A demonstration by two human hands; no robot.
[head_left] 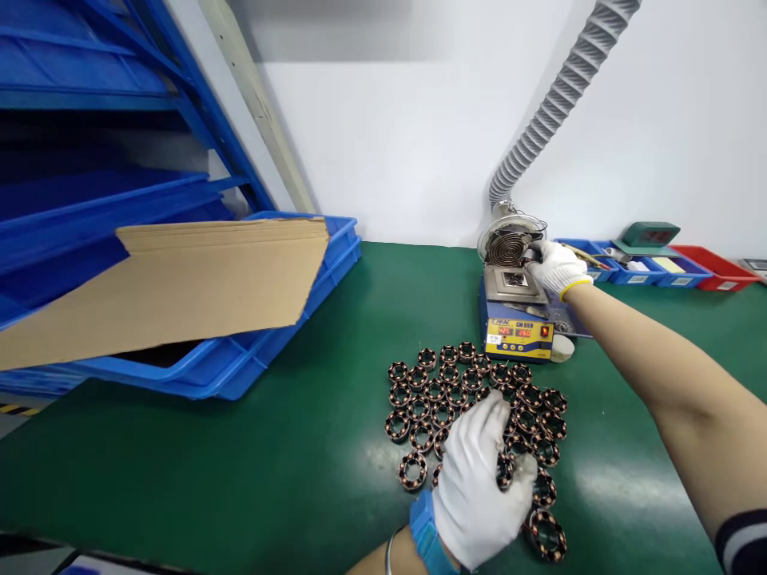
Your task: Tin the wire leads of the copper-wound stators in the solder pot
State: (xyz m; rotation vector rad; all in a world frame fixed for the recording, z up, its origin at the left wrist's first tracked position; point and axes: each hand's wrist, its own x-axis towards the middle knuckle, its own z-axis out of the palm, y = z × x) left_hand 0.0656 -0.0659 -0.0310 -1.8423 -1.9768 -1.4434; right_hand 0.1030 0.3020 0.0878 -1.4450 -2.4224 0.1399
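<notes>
My right hand (557, 267), in a white glove with a yellow cuff, is at the solder pot (518, 327), beside its small square opening. Its closed fingertips pinch a dark part, mostly hidden, that looks like a motor stator (528, 258). Below, many copper-wound motor stators (442, 414) lie close together in rough rows on the green table. My left hand (479, 479), in a white glove, reaches over their near side. Its thumb and fingers are apart, with one stator visible in the gap; it does not appear gripped. The hand covers several other stators.
A grey extraction hose (557, 104) ends in a hood behind the pot. Blue bins (638, 273) and a red bin (713, 267) line the wall at right. At left, cardboard (221, 279) lies over a blue crate (240, 367), beside a blue rack (197, 96).
</notes>
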